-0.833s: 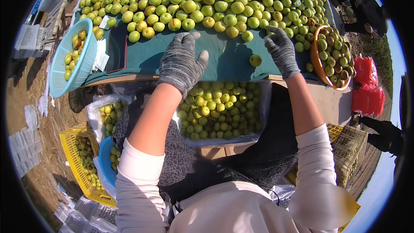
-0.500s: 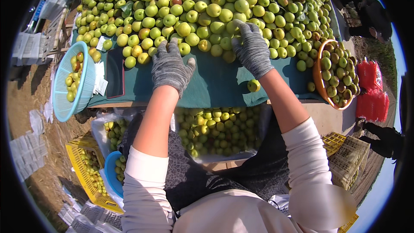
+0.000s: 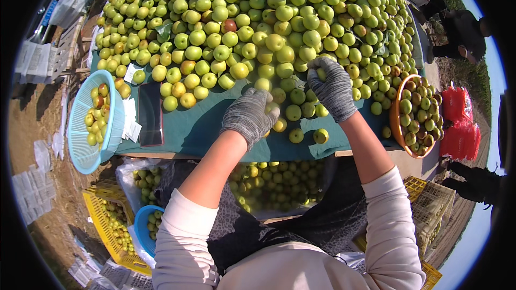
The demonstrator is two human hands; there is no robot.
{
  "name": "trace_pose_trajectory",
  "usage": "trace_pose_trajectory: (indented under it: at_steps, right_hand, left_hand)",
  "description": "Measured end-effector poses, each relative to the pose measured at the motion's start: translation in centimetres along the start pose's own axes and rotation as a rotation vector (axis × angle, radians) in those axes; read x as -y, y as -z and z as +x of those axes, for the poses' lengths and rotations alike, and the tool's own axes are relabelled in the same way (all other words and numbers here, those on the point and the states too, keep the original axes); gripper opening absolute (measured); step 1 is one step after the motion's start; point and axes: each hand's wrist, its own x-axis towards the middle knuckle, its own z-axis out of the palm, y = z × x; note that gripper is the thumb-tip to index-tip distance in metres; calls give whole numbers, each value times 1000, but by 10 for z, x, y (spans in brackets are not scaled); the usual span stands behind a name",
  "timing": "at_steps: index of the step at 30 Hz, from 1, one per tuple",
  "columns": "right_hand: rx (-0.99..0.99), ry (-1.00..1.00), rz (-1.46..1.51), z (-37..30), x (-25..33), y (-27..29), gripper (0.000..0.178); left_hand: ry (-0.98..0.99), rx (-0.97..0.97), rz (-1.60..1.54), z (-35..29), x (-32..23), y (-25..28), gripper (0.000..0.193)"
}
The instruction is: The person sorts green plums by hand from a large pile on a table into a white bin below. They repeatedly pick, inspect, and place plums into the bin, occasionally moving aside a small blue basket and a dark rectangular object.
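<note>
Both my hands wear grey knit gloves. My left hand (image 3: 248, 116) is curled at the near edge of a large heap of green jujubes (image 3: 220, 52), with a jujube (image 3: 271, 108) between its thumb and fingers. Farther right, my right hand (image 3: 334, 88) is closed round another jujube (image 3: 321, 74), partly hidden by the fingers. Several jujubes lie loose on the green cloth (image 3: 215, 129) between the hands. A brown-red one (image 3: 229, 25) shows in the heap.
A light-blue basket (image 3: 80, 139) stands left beside a dark flat tray (image 3: 150, 115) and white paper slips (image 3: 130, 121). On the right is an orange bowl (image 3: 396, 113) of browner fruit. Below the table are a fruit-filled container (image 3: 277, 182), a yellow crate (image 3: 102, 220) and a blue bowl (image 3: 141, 223).
My left hand has moved right and nearer, and its fingers have curled in. My right hand has come nearer and right, closing on a jujube. More fruit has rolled onto the cloth.
</note>
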Motion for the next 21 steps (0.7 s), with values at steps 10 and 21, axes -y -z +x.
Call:
trace_pose_trajectory:
  at_steps: [10,21]
  right_hand:
    - [165,-95,-375,72,5,7,79]
    - [133,-54,-241,50,-2,0,57]
  left_hand:
    - [44,-327,209,16,4,28,78]
    - [4,-197,72,12,-3,11,58]
